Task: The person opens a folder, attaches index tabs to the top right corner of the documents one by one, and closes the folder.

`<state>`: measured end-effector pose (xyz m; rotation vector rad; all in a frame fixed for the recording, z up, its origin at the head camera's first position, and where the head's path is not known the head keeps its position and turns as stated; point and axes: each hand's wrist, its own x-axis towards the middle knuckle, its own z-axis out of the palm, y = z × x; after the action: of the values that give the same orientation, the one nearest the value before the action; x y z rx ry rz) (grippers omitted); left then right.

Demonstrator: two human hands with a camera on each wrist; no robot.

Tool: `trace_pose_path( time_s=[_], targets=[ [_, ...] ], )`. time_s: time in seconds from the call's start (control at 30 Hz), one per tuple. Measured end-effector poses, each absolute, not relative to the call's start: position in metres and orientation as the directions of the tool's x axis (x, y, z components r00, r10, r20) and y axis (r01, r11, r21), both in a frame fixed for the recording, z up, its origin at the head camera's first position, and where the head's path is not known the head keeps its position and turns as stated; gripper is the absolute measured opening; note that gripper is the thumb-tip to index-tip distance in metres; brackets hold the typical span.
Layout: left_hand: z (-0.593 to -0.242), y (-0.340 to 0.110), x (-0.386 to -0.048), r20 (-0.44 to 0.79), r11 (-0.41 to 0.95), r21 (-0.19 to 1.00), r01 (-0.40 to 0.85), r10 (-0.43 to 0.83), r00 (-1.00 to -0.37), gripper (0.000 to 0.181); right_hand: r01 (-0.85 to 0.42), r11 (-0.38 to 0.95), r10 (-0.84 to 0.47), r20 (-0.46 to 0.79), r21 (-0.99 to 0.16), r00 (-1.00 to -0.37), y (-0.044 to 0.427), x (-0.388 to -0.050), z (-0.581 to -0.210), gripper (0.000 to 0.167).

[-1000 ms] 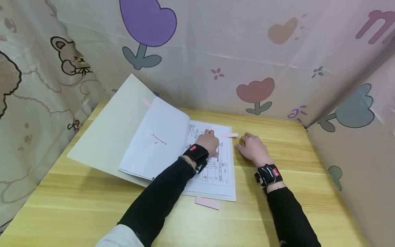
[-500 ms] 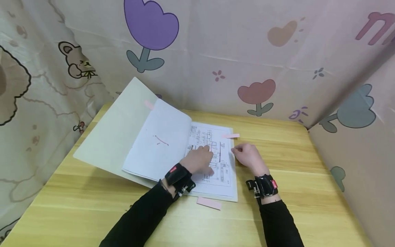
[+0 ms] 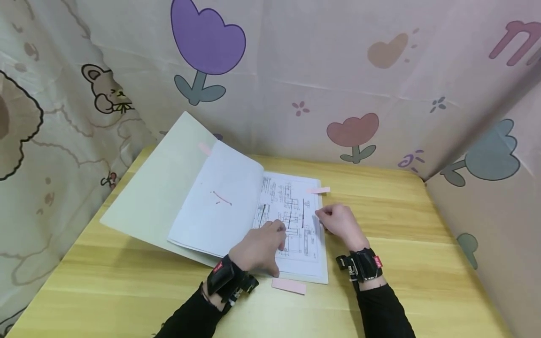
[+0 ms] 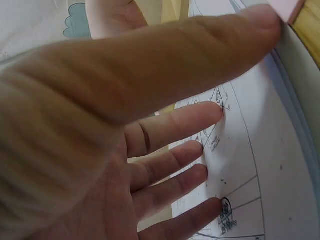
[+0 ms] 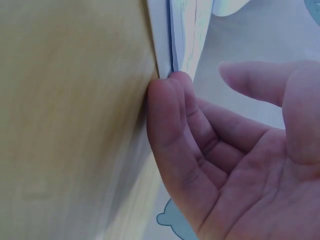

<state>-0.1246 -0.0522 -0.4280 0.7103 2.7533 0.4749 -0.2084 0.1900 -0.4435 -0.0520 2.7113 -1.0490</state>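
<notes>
An open folder-like booklet lies on the table, its pale cover (image 3: 148, 188) and a white page (image 3: 228, 183) turned left and partly raised. The right page (image 3: 302, 267) carries technical drawings. My left hand (image 3: 258, 248) is spread over that page's lower part; in the left wrist view the thumb (image 4: 200, 55) reaches near its bottom edge beside a pink strip. My right hand (image 3: 340, 221) is at the right edge. In the right wrist view its bent fingers (image 5: 167, 110) touch the booklet's edge (image 5: 159, 40), the thumb standing apart.
One pink paper strip (image 3: 289, 286) sticks out at the booklet's bottom, another (image 3: 319, 190) at its right edge, and a third (image 3: 204, 149) at the turned page's top. The wooden table (image 3: 380, 197) meets a patterned cloth (image 3: 274, 70) behind.
My left hand has moved from the page's upper middle down to its lower edge. The right hand has come in from beside the booklet to touch its right edge.
</notes>
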Motion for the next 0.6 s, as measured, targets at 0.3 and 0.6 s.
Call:
trace_pose_path(
  time_s=[0.3,0.6],
  targets=[
    [-0.427,-0.060,-0.128,-0.195,0.796,0.463,0.391,0.522,-0.831,0.038,0.055,0.715,-0.130,-0.209,-0.697,-0.969,0.194,-0.207,-0.445,0.036],
    [-0.427,-0.065,-0.136,-0.219,0.775,0.508,0.376,0.538,-0.814,0.023,0.108,0.666,-0.115,-0.245,-0.738,-0.963,0.196,-0.212,-0.445,0.036]
  ],
)
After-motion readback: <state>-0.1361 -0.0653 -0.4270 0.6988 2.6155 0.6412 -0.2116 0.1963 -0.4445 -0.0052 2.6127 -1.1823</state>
